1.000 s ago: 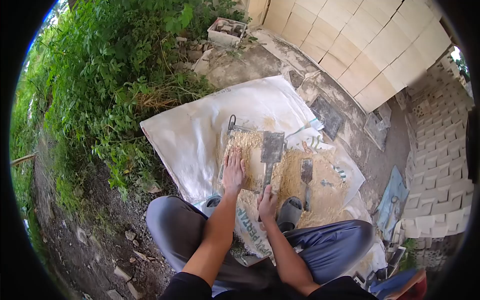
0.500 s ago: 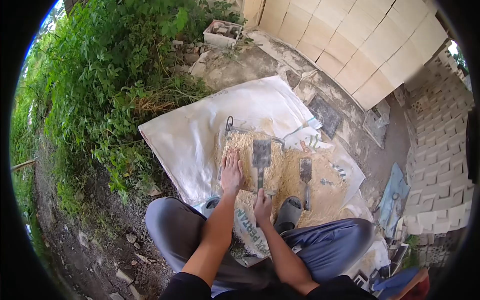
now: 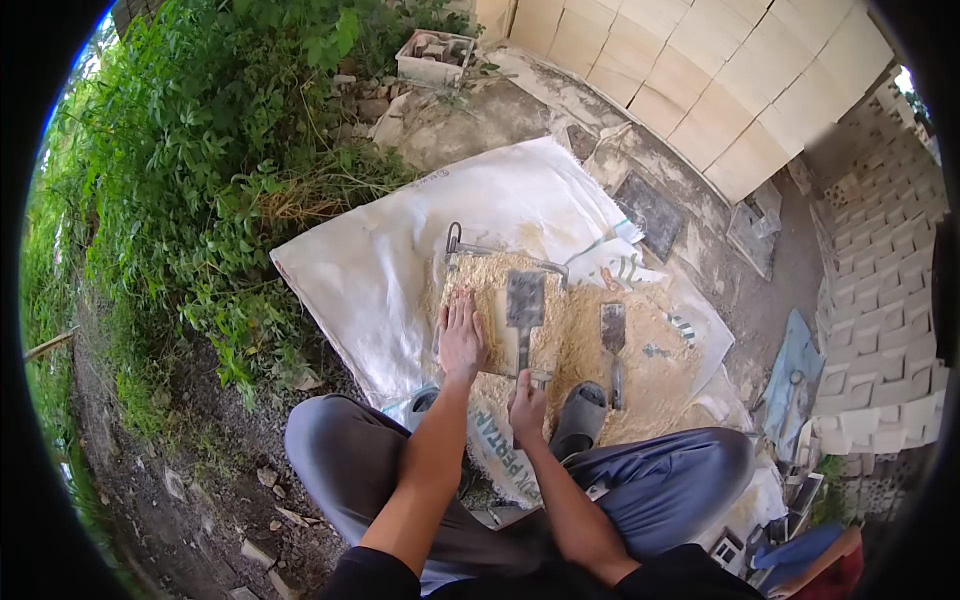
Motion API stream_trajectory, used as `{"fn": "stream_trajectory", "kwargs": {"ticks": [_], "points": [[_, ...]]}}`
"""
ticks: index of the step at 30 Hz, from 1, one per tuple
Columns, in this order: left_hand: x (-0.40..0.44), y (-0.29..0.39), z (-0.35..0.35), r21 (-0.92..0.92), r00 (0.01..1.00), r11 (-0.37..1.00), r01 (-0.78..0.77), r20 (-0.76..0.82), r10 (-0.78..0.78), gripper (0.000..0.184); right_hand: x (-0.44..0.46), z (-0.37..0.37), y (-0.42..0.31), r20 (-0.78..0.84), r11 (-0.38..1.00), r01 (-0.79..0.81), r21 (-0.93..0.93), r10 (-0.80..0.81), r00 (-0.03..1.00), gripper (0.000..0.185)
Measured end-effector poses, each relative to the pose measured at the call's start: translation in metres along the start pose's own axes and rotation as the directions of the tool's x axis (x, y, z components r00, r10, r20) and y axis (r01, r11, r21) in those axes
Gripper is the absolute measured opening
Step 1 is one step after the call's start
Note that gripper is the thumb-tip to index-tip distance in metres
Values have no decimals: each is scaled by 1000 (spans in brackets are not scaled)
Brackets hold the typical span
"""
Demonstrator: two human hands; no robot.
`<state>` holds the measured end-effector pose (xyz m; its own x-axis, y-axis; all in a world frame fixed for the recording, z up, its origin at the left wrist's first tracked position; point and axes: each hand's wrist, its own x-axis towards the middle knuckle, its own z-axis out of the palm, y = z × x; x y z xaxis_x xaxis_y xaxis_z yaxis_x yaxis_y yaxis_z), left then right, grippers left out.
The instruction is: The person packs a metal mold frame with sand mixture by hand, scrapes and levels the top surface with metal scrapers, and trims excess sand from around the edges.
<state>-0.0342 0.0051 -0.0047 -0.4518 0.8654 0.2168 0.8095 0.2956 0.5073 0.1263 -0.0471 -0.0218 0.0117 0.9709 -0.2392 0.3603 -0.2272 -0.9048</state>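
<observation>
My left hand (image 3: pixel 461 335) lies flat with its fingers stretched out on the left part of a mold (image 3: pixel 508 260) with a metal frame, heaped with crumbly tan material (image 3: pixel 480 272). In my right hand (image 3: pixel 527 408) is the handle of a flat metal trowel (image 3: pixel 525 298), whose broad blade rests over the middle of the mold. A second, narrower trowel (image 3: pixel 613 328) lies to the right on scattered tan material. Under everything is a white woven sack (image 3: pixel 370 245).
Green plants (image 3: pixel 200 180) grow at the left. A white crate (image 3: pixel 435 58) of rubble stands at the top. Dark square slabs (image 3: pixel 648 218) lie right of the sack, near stacked pale tiles (image 3: pixel 690 90). Another person's arm (image 3: pixel 822 567) shows at the lower right.
The trowel in my right hand has moved left from the mold's right side to its middle. My left hand has stayed on the material. The view has shifted slightly.
</observation>
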Motion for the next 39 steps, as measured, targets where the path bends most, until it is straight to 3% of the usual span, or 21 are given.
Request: {"fn": "stream_trajectory", "kwargs": {"ticks": [3, 5, 7, 9, 12, 16, 19, 21, 23, 24, 25, 26, 27, 28, 29, 30, 31, 33, 35, 38, 39], "points": [[-2, 0, -1, 16, 1000, 1000, 4, 13, -4, 51, -5, -6, -23, 59, 996, -31, 78, 27, 998, 67], [-1, 3, -1, 13, 1000, 1000, -5, -2, 5, 51, -9, 0, 23, 31, 1000, -11, -6, 11, 999, 69], [-1, -1, 3, 19, 999, 999, -28, -28, 28, 51, -6, 6, 43, -22, 927, -265, -264, 269, 963, 71], [-7, -4, 6, 35, 1000, 999, -9, 7, 8, 51, -15, -5, 36, 27, 922, -276, -271, 294, 955, 72], [-1, 0, 5, 23, 1000, 1000, -1, 12, 1, 51, -14, -8, 9, 16, 942, -239, -237, 250, 968, 73], [2, 3, 0, 37, 999, 999, 15, 38, -16, 51, -2, -14, -48, 62, 995, -69, -73, 73, 995, 70], [-3, -3, 5, 83, 999, 996, 4, 40, -7, 51, 0, -2, -7, 64, 999, -25, -28, 26, 998, 71], [-1, 0, 7, 106, 1000, 994, -6, 22, 4, 51, -13, 4, 20, 41, 939, -283, -194, 296, 954, 71], [1, -5, 7, 130, 1000, 991, -31, 5, 31, 50, -10, 3, 21, 42, 962, -158, -221, 171, 984, 66], [0, -7, 5, 130, 1000, 991, -19, 4, 19, 50, -14, -6, -5, 215, 925, -380, -9, 372, 903, 61], [-5, -4, 4, 100, 1000, 995, -3, 8, 2, 50, -21, -18, -16, 403, 779, -608, 156, 511, 759, 57], [0, 1, 3, 66, 1000, 998, 5, -4, -5, 50, -21, -18, -20, 507, 756, -606, 246, 433, 745, 47], [2, 3, 3, 58, 1000, 998, 5, -8, -5, 50, -18, -18, -24, 502, 762, -600, 244, 431, 750, 47], [0, 2, 2, 44, 1000, 999, 2, -8, -2, 50, -13, -17, -30, 410, 870, -431, 240, 311, 857, 46], [-1, 0, 2, 33, 1000, 999, 2, -8, -1, 50, -7, -15, -36, 322, 945, -245, 216, 168, 932, 46], [-2, -1, 3, 32, 1000, 999, 10, -1, -10, 50, -2, -11, -34, 151, 997, 80, -1, -79, 985, 38], [-2, -2, 4, 41, 1000, 999, -1, -17, 1, 50, -3, -13, -50, 155, 997, 71, -5, -69, 986, 38], [-2, -3, 7, 48, 1000, 999, 6, -25, -4, 50, -5, -25, -81, 49, 908, 385, -168, -382, 923, 28], [-1, -4, 8, 86, 1000, 996, 10, 21, -12, 49, -9, -18, -83, 14, 889, 440, -124, -442, 897, 25], [-1, -3, 8, 52, 1000, 999, 15, 6, -15, 49, -32, -10, -61, -21, 930, 320, -179, -329, 944, 26], [-1, -1, 7, 50, 1000, 999, 10, 0, -10, 49, -37, -7, -41, 70, 934, 170, -315, -156, 985, 27]]}}
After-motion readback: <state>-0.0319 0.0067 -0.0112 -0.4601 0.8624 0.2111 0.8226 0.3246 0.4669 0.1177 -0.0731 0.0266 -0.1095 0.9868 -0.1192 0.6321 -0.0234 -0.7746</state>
